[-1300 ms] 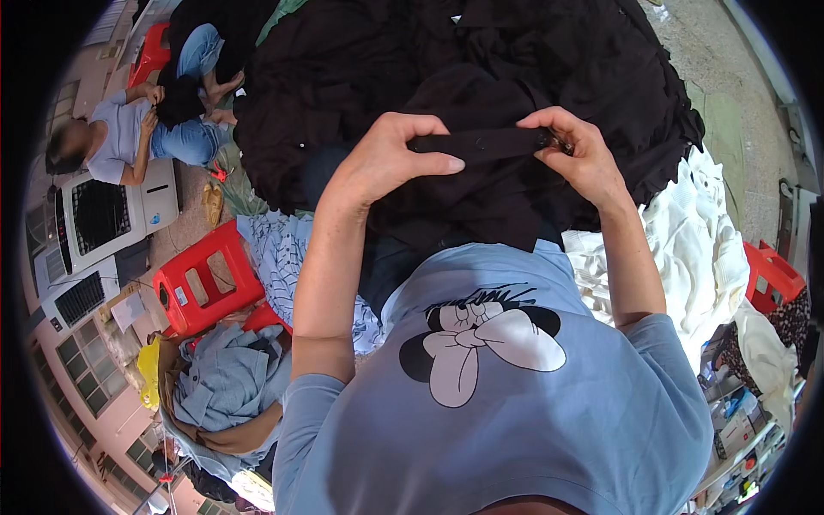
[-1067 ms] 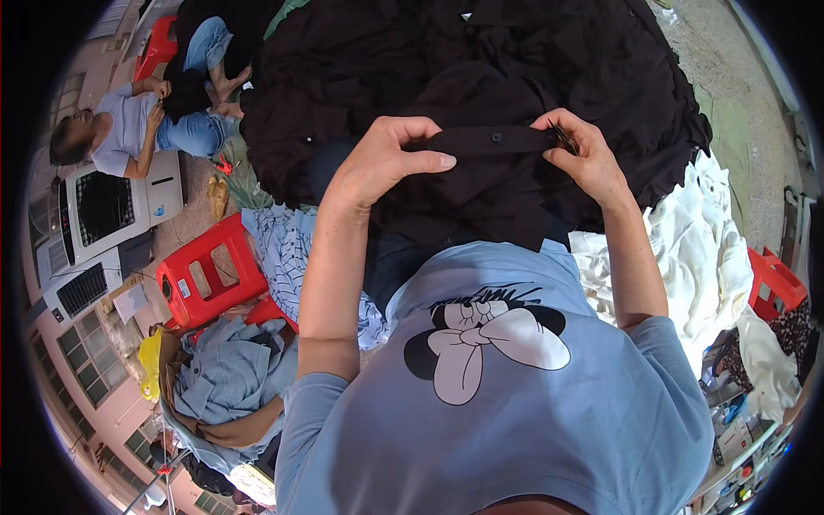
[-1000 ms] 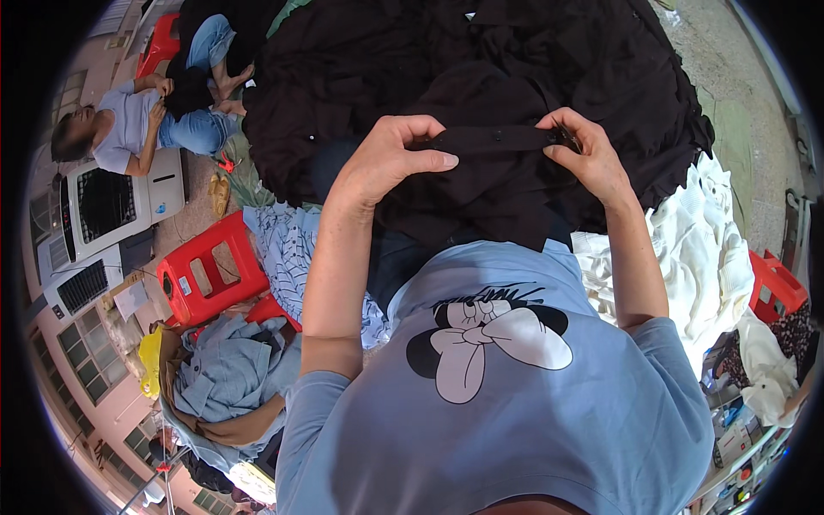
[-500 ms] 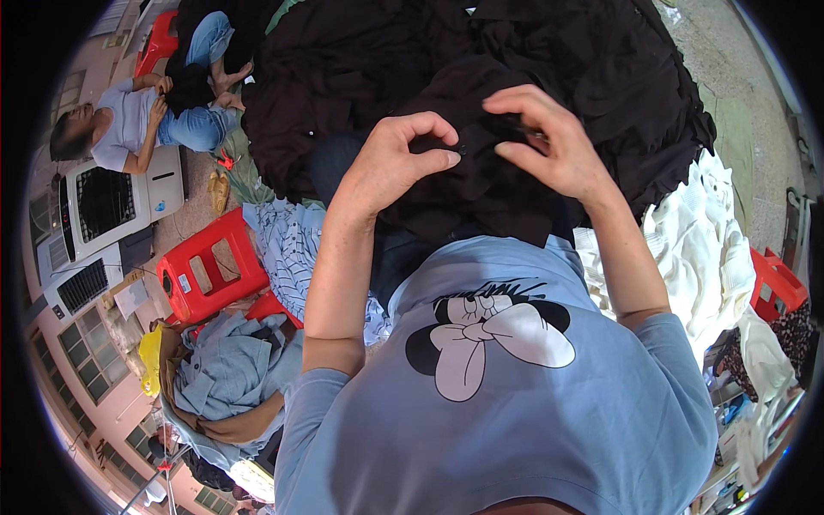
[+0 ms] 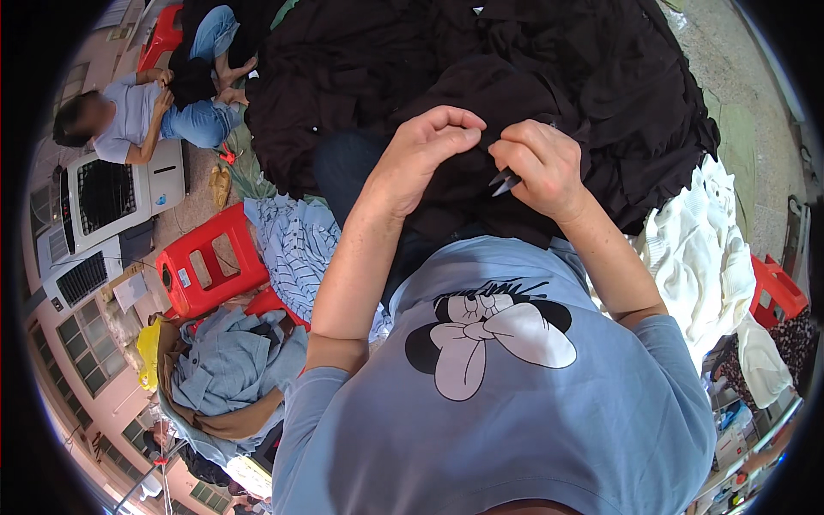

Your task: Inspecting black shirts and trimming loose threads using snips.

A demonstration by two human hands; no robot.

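Dark brown-black cloth (image 5: 481, 81) lies in a large heap over my lap and in front of me. Above it, my left hand (image 5: 429, 150) has thumb and forefinger pinched together; what sits between the tips is too small or hidden to make out. Close by on the right, my right hand (image 5: 545, 167) is curled closed, its fingertips near the left ones. A pair of small thread snips (image 5: 505, 182) sits in its palm, the pointed blades sticking out below the fingers toward me.
Blue striped shirts (image 5: 296, 249), a red plastic stool (image 5: 210, 266) and a bag of blue garments (image 5: 227, 365) are at the left. White knitwear (image 5: 699, 249) and another red stool (image 5: 777, 292) stand right. A seated person (image 5: 129, 112) handles dark cloth at the far left.
My right hand has turned and closed its fingers, and the snips' blades now show. My left hand has shifted slightly right and up, so the two hands are nearer each other.
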